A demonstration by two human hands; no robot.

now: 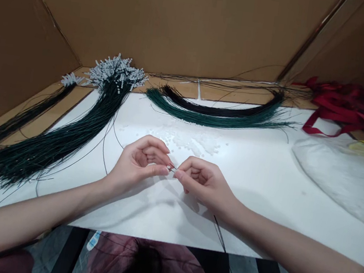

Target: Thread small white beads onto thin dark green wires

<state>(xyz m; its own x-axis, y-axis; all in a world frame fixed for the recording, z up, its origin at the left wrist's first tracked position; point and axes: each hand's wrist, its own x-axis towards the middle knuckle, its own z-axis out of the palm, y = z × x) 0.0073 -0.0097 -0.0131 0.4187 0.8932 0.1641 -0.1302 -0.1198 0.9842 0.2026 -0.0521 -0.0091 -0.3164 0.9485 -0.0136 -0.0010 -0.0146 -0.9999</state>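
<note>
My left hand (147, 158) is over the middle of the white table, with thumb and fingers pinched on a tiny white bead (169, 167). Facing it, my right hand (201, 180) pinches thin dark wire (173, 169) close to the bead, its other fingers curled in. The fingertips of the two hands nearly meet. More dark wire ends (220, 233) trail below my right wrist past the table's front edge. Just beyond the hands, loose white beads (198, 141) lie scattered on the tabletop (264, 175).
At left lies a thick bundle of green wires (76, 139) with white beaded tips (116, 73), beside a thinner bundle (25, 116). Green and black wires (221, 117) curve along the back. Red ribbon (345, 107) and a clear plastic bag (349, 173) are at right. Cardboard walls (171, 22) enclose the table.
</note>
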